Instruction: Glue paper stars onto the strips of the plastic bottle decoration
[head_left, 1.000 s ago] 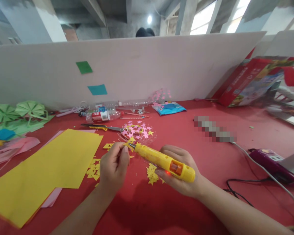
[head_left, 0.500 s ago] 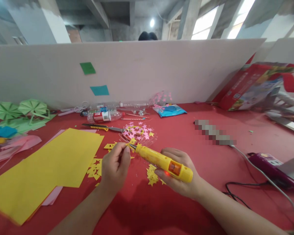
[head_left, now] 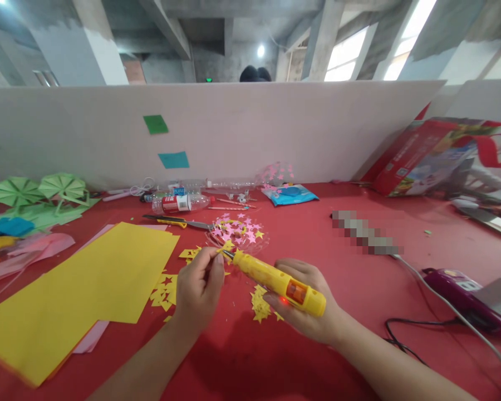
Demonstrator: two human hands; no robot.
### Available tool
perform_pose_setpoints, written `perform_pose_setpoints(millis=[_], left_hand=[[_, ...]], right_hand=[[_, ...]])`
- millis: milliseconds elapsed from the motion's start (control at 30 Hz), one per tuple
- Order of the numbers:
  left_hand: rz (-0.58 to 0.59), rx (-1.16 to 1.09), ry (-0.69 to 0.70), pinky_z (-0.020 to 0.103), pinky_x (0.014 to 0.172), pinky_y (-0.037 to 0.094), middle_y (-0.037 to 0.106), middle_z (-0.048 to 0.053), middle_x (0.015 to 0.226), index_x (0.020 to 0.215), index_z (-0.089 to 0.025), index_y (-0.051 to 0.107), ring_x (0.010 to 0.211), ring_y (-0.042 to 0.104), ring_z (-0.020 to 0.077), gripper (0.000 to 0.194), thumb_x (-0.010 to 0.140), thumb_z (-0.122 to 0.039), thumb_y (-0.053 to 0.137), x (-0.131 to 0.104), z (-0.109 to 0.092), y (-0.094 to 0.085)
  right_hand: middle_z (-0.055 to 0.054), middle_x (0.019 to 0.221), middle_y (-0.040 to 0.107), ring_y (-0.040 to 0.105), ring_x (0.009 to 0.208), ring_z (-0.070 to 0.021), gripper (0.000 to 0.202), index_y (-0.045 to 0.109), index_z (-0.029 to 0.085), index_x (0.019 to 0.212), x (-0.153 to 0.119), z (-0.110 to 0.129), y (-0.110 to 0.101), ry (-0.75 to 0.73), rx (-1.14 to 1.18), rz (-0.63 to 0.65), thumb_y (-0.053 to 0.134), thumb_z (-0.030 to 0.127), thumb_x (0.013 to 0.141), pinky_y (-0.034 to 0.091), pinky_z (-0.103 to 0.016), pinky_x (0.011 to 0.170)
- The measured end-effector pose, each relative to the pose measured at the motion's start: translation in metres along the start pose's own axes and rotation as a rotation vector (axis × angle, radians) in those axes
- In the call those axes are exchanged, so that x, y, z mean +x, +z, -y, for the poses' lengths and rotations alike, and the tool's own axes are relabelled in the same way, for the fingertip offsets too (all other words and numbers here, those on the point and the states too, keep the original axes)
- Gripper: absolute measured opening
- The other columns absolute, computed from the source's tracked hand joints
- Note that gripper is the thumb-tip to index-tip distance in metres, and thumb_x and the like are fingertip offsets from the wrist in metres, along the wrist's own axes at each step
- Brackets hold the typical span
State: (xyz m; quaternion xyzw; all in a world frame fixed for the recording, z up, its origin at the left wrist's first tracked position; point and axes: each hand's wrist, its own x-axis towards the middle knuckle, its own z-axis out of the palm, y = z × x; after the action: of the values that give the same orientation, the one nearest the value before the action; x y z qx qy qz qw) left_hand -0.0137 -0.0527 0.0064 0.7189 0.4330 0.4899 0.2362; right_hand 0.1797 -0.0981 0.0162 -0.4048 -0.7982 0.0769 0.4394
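Observation:
My left hand (head_left: 200, 287) pinches a small yellow star (head_left: 227, 246) between thumb and forefinger. In my right hand (head_left: 307, 301) is a yellow glue gun (head_left: 278, 280), its metal tip touching or almost touching the star and a red light glowing on its side. Just behind sits a clear round plastic piece with pink stars (head_left: 235, 229) on it. A pile of yellow stars (head_left: 259, 303) lies between my hands, partly hidden by the right one. Yellow paper scraps (head_left: 165, 292) with star-shaped holes are left of my left hand.
Yellow sheets (head_left: 87, 273) cover the left side. Scissors (head_left: 177, 221), plastic bottles (head_left: 181, 204) and a blue packet (head_left: 294, 194) lie towards the white partition (head_left: 234, 128). A pixelated strip with a grey cable (head_left: 438, 289) and a purple device (head_left: 463, 295) are at right.
The view has tilted slightly upward, so the scene sits lower. Both hands hold nearly the same pose, with the glue gun's tip still at the star.

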Motion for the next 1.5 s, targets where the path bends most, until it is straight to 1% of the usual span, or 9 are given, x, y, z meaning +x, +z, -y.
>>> perform_pose_setpoints(millis=[633,900,1000,1067,1133,1233,1267,1400,1500], left_hand=[[-0.019,0.033,0.037,0.021,0.045,0.033,0.047,-0.006,0.050,0.072,-0.021,0.048,0.043,0.043,0.0091,0.025,0.093,-0.032,0.040,0.001,0.000,0.001],[-0.072,0.282,0.307,0.020,0.048,0.031,0.044,-0.008,0.050,0.076,-0.020,0.049,0.044,0.043,0.0074,0.018,0.092,-0.022,0.043,0.005,0.004,-0.004],[-0.067,0.285,0.381,0.020,0.049,0.030,0.043,-0.008,0.051,0.082,-0.020,0.050,0.044,0.042,0.0071,0.012,0.092,-0.019,0.043,0.006,0.004,-0.006],[-0.036,0.215,0.348,0.021,0.049,0.031,0.044,-0.008,0.051,0.078,-0.020,0.048,0.044,0.042,0.0072,0.015,0.092,-0.019,0.042,0.004,0.002,-0.005],[0.045,0.125,0.291,0.021,0.049,0.031,0.043,-0.007,0.052,0.073,-0.020,0.044,0.044,0.042,0.0073,0.021,0.093,-0.020,0.039,0.000,-0.001,-0.002],[0.233,-0.012,0.206,0.022,0.049,0.031,0.040,-0.007,0.051,0.068,-0.021,0.041,0.044,0.040,0.0078,0.026,0.094,-0.023,0.037,-0.008,-0.006,0.007],[0.295,-0.060,0.161,0.022,0.049,0.031,0.040,-0.007,0.050,0.068,-0.021,0.041,0.044,0.039,0.0080,0.027,0.094,-0.025,0.036,-0.011,-0.007,0.010],[0.466,-0.258,-0.118,0.021,0.049,0.033,0.041,-0.007,0.047,0.067,-0.020,0.044,0.044,0.039,0.0082,0.029,0.093,-0.033,0.039,-0.016,-0.010,0.019],[0.488,-0.381,-0.288,0.020,0.046,0.031,0.042,-0.008,0.044,0.070,-0.020,0.048,0.042,0.037,0.0074,0.027,0.090,-0.036,0.041,-0.013,-0.010,0.021]], right_hand=[[0.004,0.057,0.042,0.039,0.049,-0.0091,0.031,0.044,0.020,0.062,-0.002,-0.003,0.001,0.020,-0.024,0.015,0.052,0.036,0.087,0.029,-0.023,0.049],[0.004,0.058,0.041,0.038,0.049,-0.0100,0.028,0.042,0.021,0.064,-0.001,-0.002,0.000,-0.061,-0.118,0.001,0.053,0.034,0.086,0.028,-0.024,0.048],[0.000,0.065,0.050,0.044,0.055,-0.0125,0.019,0.047,0.021,0.071,-0.001,-0.005,-0.004,-0.154,-0.197,-0.059,0.055,0.031,0.086,0.034,-0.025,0.051],[-0.005,0.080,0.059,0.054,0.067,-0.0151,0.008,0.052,0.020,0.085,0.001,-0.011,-0.010,-0.126,-0.238,-0.149,0.053,0.027,0.086,0.041,-0.026,0.060],[-0.008,0.091,0.061,0.058,0.076,-0.0171,0.011,0.053,0.019,0.095,0.005,-0.023,-0.016,0.042,-0.342,-0.189,0.049,0.025,0.087,0.042,-0.027,0.065],[-0.006,0.083,0.059,0.057,0.071,-0.0186,0.008,0.053,0.020,0.087,0.013,-0.045,-0.027,0.524,-0.661,0.034,0.048,0.026,0.084,0.035,-0.026,0.058],[-0.007,0.087,0.060,0.057,0.072,-0.0191,0.010,0.053,0.019,0.088,0.015,-0.053,-0.030,0.579,-0.682,0.074,0.049,0.025,0.082,0.033,-0.026,0.057],[-0.009,0.091,0.061,0.058,0.075,-0.0186,0.017,0.057,0.016,0.089,0.014,-0.078,-0.030,0.613,-0.663,0.254,0.056,0.017,0.071,0.034,-0.025,0.059],[-0.009,0.091,0.063,0.059,0.077,-0.0189,0.023,0.061,0.014,0.090,0.009,-0.084,-0.025,0.594,-0.636,0.357,0.059,0.014,0.068,0.037,-0.026,0.064]])
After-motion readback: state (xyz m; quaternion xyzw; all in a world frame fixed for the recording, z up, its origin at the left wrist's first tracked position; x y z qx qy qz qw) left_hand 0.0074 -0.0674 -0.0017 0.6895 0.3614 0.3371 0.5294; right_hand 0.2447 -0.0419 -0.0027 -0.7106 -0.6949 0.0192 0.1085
